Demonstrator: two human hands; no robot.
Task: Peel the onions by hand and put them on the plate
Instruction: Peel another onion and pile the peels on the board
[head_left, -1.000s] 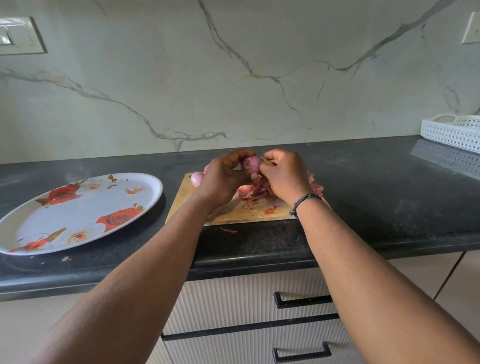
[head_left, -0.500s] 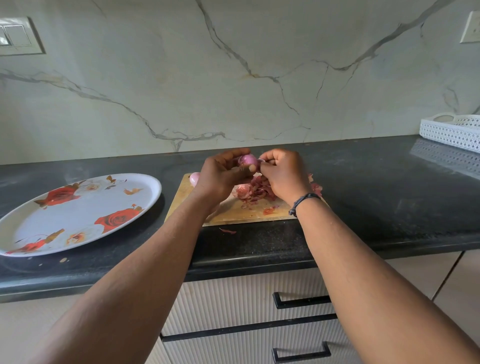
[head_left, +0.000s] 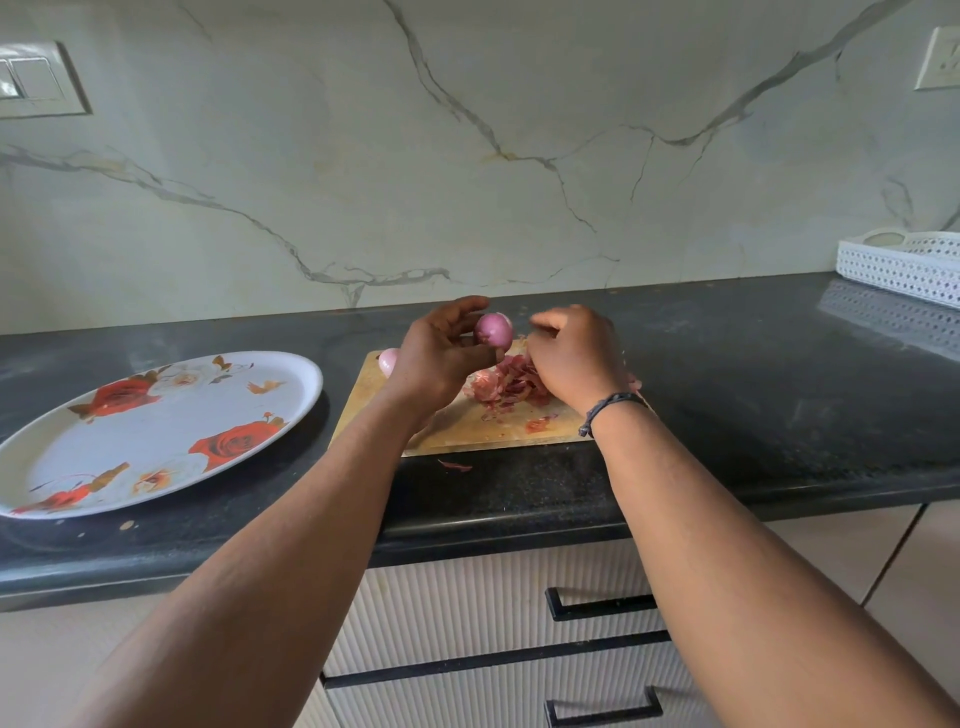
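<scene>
Left hand: the left hand (head_left: 441, 358) is raised above the far left part of the cutting board, fingers curled round a small purple onion (head_left: 493, 330), which sits between its fingertips and thumb.
Right hand: the right hand (head_left: 571, 358) hangs just beside the onion, apart from it, knuckles up and fingers curled loosely; I cannot tell whether it pinches a bit of skin. A dark cord bracelet (head_left: 610, 408) circles the wrist.
Onion in hand: held in the air, clear of the board, its skin smooth and shiny.
Second onion: another pale pink onion (head_left: 388, 359) lies on the board's far left corner, half hidden behind the left wrist.
Peels: a heap of reddish onion skins (head_left: 504, 387) lies mid-board under and between the hands; one stray scrap (head_left: 456, 466) lies on the counter just past the board's near edge.
Cutting board: the wooden cutting board (head_left: 467, 431) lies near the counter's front edge.
Plate: the rose-patterned oval plate (head_left: 104, 467) lies to the left of the board, close to it but not touching, with no onion on it.
Counter: the black stone counter (head_left: 753, 395) runs open to the right of the board as far as a white perforated basket (head_left: 904, 260) at the far right.
Back edge: the marble wall (head_left: 467, 156) rises behind the counter.
Below: ribbed drawers (head_left: 467, 597) with black handles sit under the front edge.
</scene>
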